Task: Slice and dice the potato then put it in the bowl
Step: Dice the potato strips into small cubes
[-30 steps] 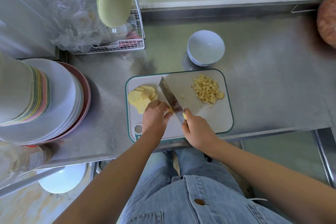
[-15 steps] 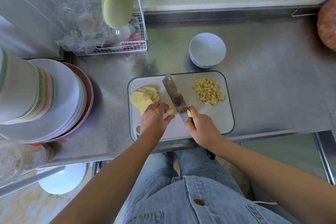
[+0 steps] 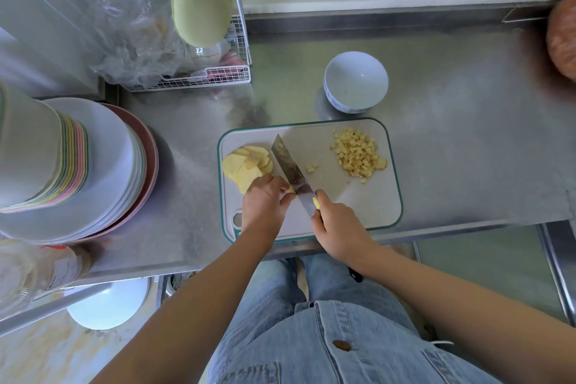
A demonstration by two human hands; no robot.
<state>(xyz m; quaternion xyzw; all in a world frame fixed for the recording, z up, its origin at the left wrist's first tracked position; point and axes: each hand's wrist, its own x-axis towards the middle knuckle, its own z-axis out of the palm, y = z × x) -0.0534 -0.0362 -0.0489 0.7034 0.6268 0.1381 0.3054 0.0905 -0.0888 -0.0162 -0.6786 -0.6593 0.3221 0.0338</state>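
Left of cutting board (image 3: 374, 203): potato slices (image 3: 246, 165) fanned, uncut | left hand (image 3: 265, 206) grip curled on a potato piece (image 3: 290, 188) beside the knife (image 3: 291, 174) | new since a second ago: fresh cubes (image 3: 312, 167) right of the blade | right hand (image 3: 339, 224) grip wrapped round the handle | diced pile (image 3: 358, 154) at right; bowl (image 3: 355, 81) beyond holds none, so dicing is likely midway

Place: kitchen, food-prep spot.
Surface: stainless steel worktop (image 3: 467, 140), splash ledge at back.
Dishes: tall stack of plates (image 3: 103, 159) on left; wire rack (image 3: 199, 79) w/ crockery.
Prep gear: cutting board (image 3: 367, 206), cleaver (image 3: 290, 170), bowl (image 3: 355, 84).
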